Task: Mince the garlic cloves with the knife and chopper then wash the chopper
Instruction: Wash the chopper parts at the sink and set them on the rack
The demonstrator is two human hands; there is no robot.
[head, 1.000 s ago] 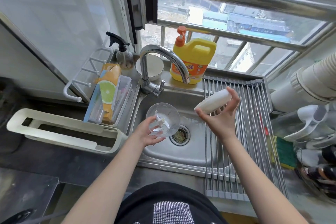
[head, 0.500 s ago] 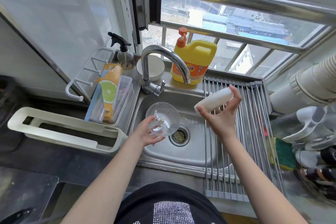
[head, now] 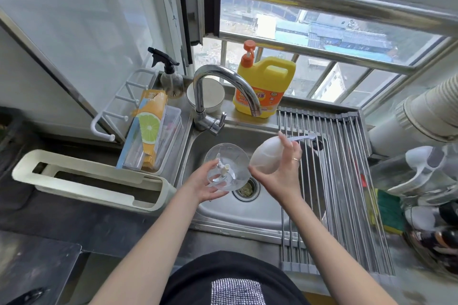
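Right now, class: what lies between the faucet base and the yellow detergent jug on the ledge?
In the head view, a white bowl sits behind the faucet, left of the jug.

Hardly any writing could be read. The yellow detergent jug (head: pixel 266 86) behind the tap carried an orange label (head: pixel 259 100) with large white characters across it, too blurred to make out, and smaller marks around them that were equally unclear. The orange carton (head: pixel 150 116) standing in the clear plastic bin to the left of the sink bore a picture of a cut lime and some pale lettering near its top, which was too small and tilted to read. No numbers, brand names or signs were legible anywhere else.
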